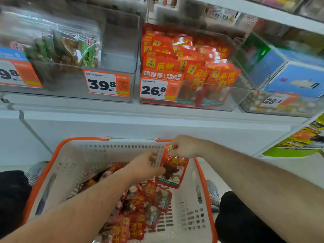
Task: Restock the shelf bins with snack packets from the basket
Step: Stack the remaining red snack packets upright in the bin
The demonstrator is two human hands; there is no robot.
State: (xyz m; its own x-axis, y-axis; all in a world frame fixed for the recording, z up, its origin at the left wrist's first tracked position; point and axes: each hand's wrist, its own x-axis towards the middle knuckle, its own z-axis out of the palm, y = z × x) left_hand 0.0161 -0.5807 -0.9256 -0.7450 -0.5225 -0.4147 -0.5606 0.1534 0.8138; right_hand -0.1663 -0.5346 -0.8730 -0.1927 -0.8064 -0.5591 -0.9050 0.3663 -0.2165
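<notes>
A white basket with an orange rim [73,165] stands below the shelf, with several red snack packets [140,211] lying in it. My right hand [184,146] pinches the top of one red packet [172,170] and holds it upright over the basket's far right corner. My left hand [145,165] touches that packet's left edge with relaxed fingers. Above, a clear shelf bin [210,95] with a 26.8 price tag holds many of the same red packets [189,57].
To the left, a clear bin [121,50] tagged 39.8 holds green-labelled packs on its left side. A blue box [294,74] sits in a bin at right. The white shelf front [140,123] runs between bins and basket. My knees flank the basket.
</notes>
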